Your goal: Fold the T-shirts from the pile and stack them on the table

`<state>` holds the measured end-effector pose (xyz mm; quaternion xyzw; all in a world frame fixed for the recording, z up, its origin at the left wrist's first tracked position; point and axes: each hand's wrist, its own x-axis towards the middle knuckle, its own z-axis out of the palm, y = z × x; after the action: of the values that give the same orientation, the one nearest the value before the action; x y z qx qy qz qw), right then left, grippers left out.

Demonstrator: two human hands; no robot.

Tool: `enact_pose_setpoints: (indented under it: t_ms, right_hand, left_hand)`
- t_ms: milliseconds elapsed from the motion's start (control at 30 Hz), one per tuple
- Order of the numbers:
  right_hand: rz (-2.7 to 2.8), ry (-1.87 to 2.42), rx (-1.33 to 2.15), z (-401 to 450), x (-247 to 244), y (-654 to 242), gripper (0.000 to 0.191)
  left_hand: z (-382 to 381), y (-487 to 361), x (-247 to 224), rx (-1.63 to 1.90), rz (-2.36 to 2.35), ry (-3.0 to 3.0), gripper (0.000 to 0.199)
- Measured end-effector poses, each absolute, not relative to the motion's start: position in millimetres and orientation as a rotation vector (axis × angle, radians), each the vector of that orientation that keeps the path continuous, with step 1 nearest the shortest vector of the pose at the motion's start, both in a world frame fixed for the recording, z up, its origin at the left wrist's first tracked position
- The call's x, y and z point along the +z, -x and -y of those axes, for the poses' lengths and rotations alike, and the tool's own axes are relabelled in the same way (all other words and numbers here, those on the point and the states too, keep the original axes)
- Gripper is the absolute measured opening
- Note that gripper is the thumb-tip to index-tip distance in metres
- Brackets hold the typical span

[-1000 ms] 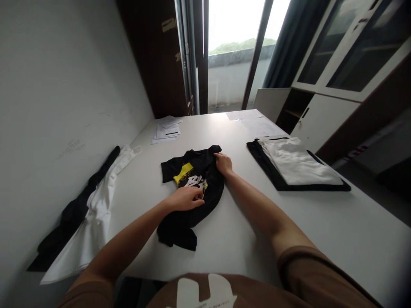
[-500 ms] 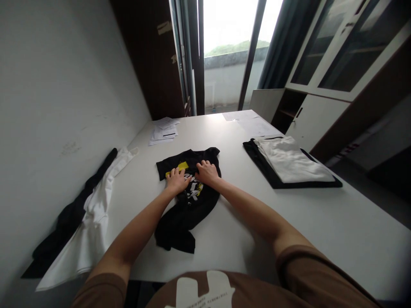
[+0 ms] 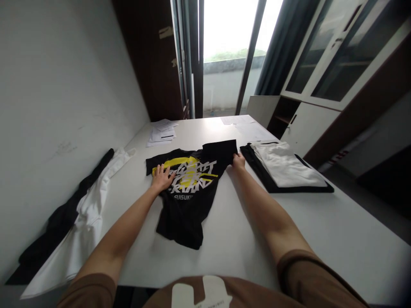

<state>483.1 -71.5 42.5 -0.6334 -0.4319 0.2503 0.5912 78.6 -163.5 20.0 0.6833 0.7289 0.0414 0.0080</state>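
Observation:
A black T-shirt (image 3: 189, 218) with white lettering and yellow brush marks lies print side up on the white table (image 3: 231, 239). Its upper part is spread wide, while the lower part is narrower and rumpled towards me. My left hand (image 3: 162, 177) rests flat on the left of the print, fingers spread. At the right sleeve, my right hand (image 3: 238, 161) is closed on the sleeve's edge, with its fingertips partly hidden by the cloth.
Right of the shirt lies a folded stack with white cloth (image 3: 289, 164) over black cloth (image 3: 276, 187). Along the left wall (image 3: 64, 85) lie a white garment (image 3: 91, 222) and a black garment (image 3: 61, 226). Papers (image 3: 162, 132) lie at the table's far left.
My right hand has moved right and pulled the sleeve outwards, so the shirt's print is spread open. My left hand has shifted slightly left and flattened.

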Motion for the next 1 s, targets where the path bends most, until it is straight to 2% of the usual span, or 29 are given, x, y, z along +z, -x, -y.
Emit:
enact_pose_setpoints:
  t_ms: [100,200,333,400,467,567,633,733,833,900,1000]
  right_hand:
    - [1.03,1.682,0.432,72.5,36.9,-477.9,0.033]
    - [1.382,1.605,0.18,79.5,33.3,-455.8,0.035]
    - [1.958,1.396,0.155,91.9,26.1,-423.3,0.031]
    - [2.115,1.375,0.171,95.8,20.2,-413.7,0.028]
    - [2.188,1.408,0.176,97.3,14.4,-410.0,0.026]
    - [2.222,1.441,0.183,96.8,10.9,-411.1,0.028]
    - [2.24,1.441,0.189,96.0,13.3,-412.9,0.028]
    - [2.237,1.506,0.192,95.4,21.8,-414.6,0.026]
    - [2.136,1.695,0.173,95.9,30.1,-417.2,0.03]
    - [2.08,1.797,0.147,97.3,32.8,-419.5,0.032]
    - [2.095,1.855,0.126,100.4,31.0,-421.4,0.035]
  left_hand:
    - [158.7,-68.8,35.2,0.093,-2.337,-2.098,0.073]
    - [168.0,-85.2,56.8,0.114,-2.254,-2.279,0.06]
    - [218.6,-142.3,80.3,0.089,-1.471,-2.741,0.034]
    - [253.9,-171.5,87.0,0.088,-1.225,-2.855,0.036]
    - [285.2,-192.5,91.7,0.004,-1.176,-2.849,0.04]
    - [311.6,-207.3,96.7,-0.16,-1.283,-2.692,0.019]
    - [316.1,-212.8,98.7,-0.131,-1.261,-2.569,0.007]
    - [316.5,-229.7,97.1,0.062,-1.106,-2.234,0.004]
    - [322.2,-255.7,90.2,0.171,-1.008,-1.828,0.01]
    - [329.9,-267.3,86.8,0.235,-0.964,-1.849,0.013]
    - [343.0,-264.4,88.8,0.257,-0.972,-2.223,0.017]
